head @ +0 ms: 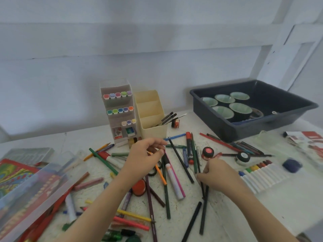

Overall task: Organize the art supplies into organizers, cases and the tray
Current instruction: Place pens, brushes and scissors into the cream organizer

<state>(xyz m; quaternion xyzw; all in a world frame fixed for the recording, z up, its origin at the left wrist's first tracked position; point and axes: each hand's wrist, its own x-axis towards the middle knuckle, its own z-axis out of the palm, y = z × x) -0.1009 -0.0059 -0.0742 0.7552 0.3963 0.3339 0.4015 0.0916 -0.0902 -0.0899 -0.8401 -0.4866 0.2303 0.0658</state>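
Note:
Pens, pencils and markers lie scattered over the white table [288, 203]. My right hand [218, 173] is curled on the table and grips thin black pencils [204, 206] that stick out below it towards me. Above the pile's middle hovers my left hand [145, 156], fingers loosely curled with nothing in them, fingertips near a long black pencil [180, 159]. Behind it stand a cream organizer [152, 126] with a few pens in its front pocket and a clear marker organizer [118, 109] with rows of markers. A dark tray [218, 126] at the back right holds several green-lidded pots.
Open clear cases [29, 187] and a red box lie at the left edge. A row of white-bodied markers [262, 175] lies to the right of my right hand. Two small paint jars [208, 152] [243, 157], a blue eraser [291, 165] and papers [307, 142] sit further right.

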